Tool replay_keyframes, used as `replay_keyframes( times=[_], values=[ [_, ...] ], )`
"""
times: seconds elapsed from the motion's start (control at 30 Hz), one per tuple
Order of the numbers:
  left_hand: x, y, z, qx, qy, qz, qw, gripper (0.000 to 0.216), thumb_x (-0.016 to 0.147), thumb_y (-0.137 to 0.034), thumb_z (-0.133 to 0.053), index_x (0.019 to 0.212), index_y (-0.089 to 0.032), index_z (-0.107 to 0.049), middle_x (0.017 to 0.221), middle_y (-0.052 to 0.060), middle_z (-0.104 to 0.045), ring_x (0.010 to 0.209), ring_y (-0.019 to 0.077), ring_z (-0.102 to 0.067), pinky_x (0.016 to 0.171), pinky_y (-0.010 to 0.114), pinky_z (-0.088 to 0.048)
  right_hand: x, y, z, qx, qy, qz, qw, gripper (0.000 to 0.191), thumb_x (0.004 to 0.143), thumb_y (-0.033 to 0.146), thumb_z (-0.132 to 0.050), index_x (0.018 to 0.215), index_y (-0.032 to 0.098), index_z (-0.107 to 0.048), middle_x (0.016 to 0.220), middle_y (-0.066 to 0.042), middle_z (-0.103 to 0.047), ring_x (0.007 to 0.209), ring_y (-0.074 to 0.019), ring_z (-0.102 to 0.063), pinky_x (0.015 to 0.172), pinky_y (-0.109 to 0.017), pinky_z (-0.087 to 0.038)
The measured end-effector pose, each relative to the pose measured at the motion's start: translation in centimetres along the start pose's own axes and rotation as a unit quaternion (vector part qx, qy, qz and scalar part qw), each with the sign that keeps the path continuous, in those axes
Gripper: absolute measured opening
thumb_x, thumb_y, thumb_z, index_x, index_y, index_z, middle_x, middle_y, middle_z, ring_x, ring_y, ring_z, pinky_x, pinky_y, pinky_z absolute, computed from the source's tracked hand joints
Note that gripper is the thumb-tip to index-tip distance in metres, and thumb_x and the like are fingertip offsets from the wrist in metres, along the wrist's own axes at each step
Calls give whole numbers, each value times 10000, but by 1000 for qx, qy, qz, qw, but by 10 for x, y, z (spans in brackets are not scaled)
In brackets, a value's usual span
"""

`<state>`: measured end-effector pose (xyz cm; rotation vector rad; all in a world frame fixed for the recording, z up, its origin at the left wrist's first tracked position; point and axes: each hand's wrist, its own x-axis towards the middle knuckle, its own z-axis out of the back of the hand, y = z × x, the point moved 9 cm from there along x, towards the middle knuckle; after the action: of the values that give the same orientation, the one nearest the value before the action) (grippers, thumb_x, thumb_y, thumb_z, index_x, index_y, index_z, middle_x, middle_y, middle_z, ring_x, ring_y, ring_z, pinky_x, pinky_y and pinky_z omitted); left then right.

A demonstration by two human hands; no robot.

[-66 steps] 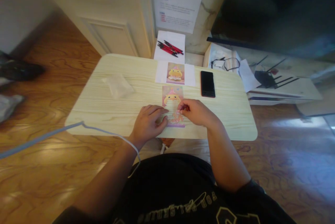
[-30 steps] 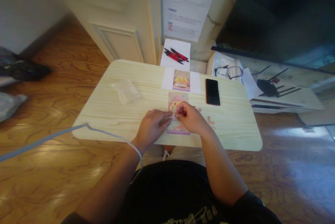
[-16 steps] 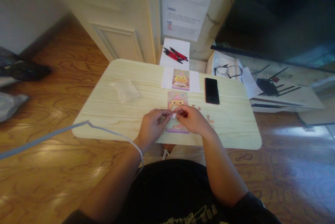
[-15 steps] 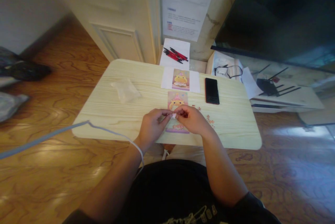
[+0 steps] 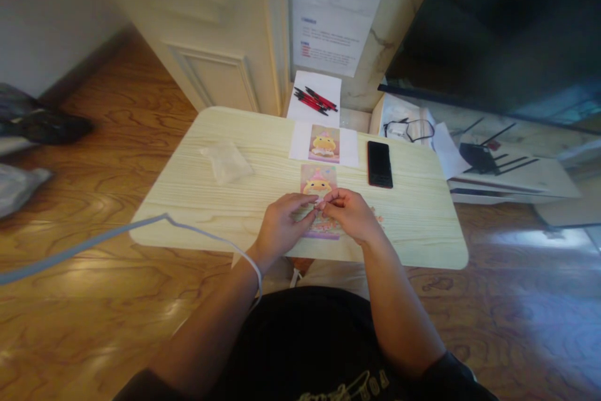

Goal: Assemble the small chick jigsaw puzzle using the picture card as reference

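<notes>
A picture card with a yellow cartoon figure in a pink party hat lies on the light wooden table near its front edge. Over the card's lower half, my left hand and my right hand meet at the fingertips. Thumb and forefinger of each close around a tiny pale piece, mostly hidden by the fingers and too small to name. Beside my right hand are small orange-brown bits, partly covered by it. A similar picture on white paper lies just behind the card.
A black phone lies at the right of the table, a clear plastic bag at the left. Red pens rest on paper behind. A grey cord runs to my left wrist. Right of the table stands a router.
Both hands stay together over the card. My left hand has shifted slightly right and the pale piece has moved a little right with the fingertips, now more covered.
</notes>
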<state>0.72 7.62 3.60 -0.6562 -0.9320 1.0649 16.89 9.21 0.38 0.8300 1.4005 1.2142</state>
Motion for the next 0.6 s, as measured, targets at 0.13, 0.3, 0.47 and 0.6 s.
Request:
replay_keyframes(
  times=[0.13,0.3,0.47,0.6],
  values=[
    [0,5,-4,7,1,5,1000,242,941,-295,-708,1172,-259,-766,1099,46,-800,997,200,-758,927,372,-619,-1,5,4,-36,-5,26,999,234,836,419,-760,869,198,-689,831,-16,-714,774,-165,-644,726,-295,-509],
    [0,5,-6,7,8,0,1000,237,952,-297,-699,1176,-263,-768,1085,44,-802,986,197,-760,923,372,-617,-2,6,6,-16,-8,45,999,236,834,400,-774,914,198,-683,872,-12,-707,793,-155,-638,756,-298,-519],
    [0,5,-10,22,23,-1,999,244,963,-296,-675,1188,-275,-766,1097,46,-799,1013,205,-750,928,380,-611,-3,2,6,-3,-7,38,999,277,820,400,-790,988,209,-681,930,-27,-726,834,-161,-661,767,-303,-540],
    [-1,5,-10,29,27,3,999,260,963,-304,-672,1201,-263,-765,1074,55,-795,994,208,-745,904,374,-604,-4,2,7,-17,-15,46,999,227,828,367,-781,965,205,-701,899,-22,-723,812,-157,-662,776,-313,-545]
  ],
)
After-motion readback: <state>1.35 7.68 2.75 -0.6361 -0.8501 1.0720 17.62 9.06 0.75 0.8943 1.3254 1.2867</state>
